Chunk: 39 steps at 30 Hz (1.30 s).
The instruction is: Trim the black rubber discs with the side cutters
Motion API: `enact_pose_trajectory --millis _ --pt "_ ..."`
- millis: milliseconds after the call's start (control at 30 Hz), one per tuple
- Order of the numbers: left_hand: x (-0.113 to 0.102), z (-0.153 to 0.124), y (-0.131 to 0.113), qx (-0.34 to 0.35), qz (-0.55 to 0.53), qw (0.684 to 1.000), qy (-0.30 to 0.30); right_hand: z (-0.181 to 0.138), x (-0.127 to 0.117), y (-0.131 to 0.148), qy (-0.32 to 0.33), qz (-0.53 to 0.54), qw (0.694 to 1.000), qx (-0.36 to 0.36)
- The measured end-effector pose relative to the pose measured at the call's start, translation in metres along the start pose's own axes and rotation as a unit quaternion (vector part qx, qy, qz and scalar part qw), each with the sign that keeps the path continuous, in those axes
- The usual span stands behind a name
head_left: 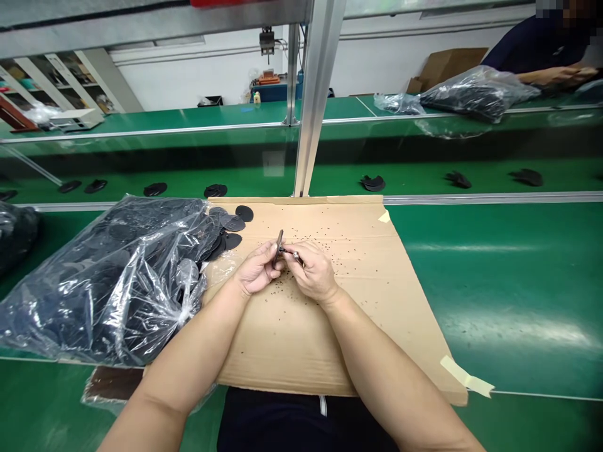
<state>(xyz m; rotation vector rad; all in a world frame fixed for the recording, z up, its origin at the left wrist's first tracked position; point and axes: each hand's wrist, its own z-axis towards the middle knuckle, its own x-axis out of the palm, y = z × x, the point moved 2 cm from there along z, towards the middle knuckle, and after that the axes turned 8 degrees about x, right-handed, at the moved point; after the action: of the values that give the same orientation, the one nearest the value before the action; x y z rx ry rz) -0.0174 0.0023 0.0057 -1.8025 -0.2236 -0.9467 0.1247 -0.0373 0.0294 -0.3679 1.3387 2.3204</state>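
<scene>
Above the middle of a cardboard sheet (282, 351), my left hand (260, 267) pinches a thin dark disc (279, 243), held upright and seen nearly edge-on. My right hand (313, 270) is closed around a small metal-ended hand tool (296, 257), whose tip meets the disc's face. Its exact kind is too small to make out. Many tiny dark bits (346, 254) lie scattered on the cardboard under and around both hands. Left of my left hand, loose black oval discs (233, 241) spill from a large clear plastic bag (108, 282) full of similar discs.
A green conveyor belt (264, 179) beyond the cardboard carries small stacks of black discs (373, 182). A metal post (320, 94) rises at the cardboard's far edge. Across the line, a person (532, 50) works beside a filled plastic bag (480, 94). Tape (466, 376) holds the near right corner.
</scene>
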Motion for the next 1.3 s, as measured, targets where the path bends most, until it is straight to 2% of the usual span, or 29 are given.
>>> enact_pose_trajectory --millis 133,367,433,500,600,667,800,933,1133,1300 --pt "0.001 0.0 0.0 0.006 0.01 1.0 0.006 0.001 -0.002 -0.001 0.003 0.006 1.0 0.003" --pt "0.003 0.003 0.003 0.035 0.017 0.999 -0.026 0.0 0.002 0.0 -0.016 0.058 0.997 0.037" --pt "0.003 0.006 0.003 0.083 0.025 0.995 -0.039 -0.001 0.004 -0.004 -0.024 0.093 0.993 0.067" --pt "0.001 0.009 0.001 0.171 0.048 0.982 -0.061 -0.002 0.005 -0.01 -0.037 0.135 0.984 0.11" --pt "-0.003 0.008 -0.004 0.32 0.142 0.932 -0.093 -0.001 0.004 -0.02 -0.061 0.177 0.97 0.157" --pt "-0.004 0.004 -0.006 0.395 0.245 0.881 -0.092 0.0 0.002 -0.024 -0.071 0.167 0.97 0.159" --pt "-0.005 -0.003 -0.007 0.473 0.412 0.773 -0.091 0.003 0.0 -0.025 -0.087 0.128 0.98 0.122" --pt "-0.004 -0.004 -0.007 0.538 0.47 0.695 -0.076 0.004 0.002 -0.025 -0.086 0.107 0.986 0.096" --pt "-0.002 -0.003 -0.009 0.567 0.528 0.625 -0.092 0.002 0.006 -0.03 -0.077 0.08 0.989 0.099" --pt "0.0 -0.007 -0.01 0.569 0.555 0.601 -0.091 0.003 0.006 -0.028 -0.066 0.049 0.992 0.098"
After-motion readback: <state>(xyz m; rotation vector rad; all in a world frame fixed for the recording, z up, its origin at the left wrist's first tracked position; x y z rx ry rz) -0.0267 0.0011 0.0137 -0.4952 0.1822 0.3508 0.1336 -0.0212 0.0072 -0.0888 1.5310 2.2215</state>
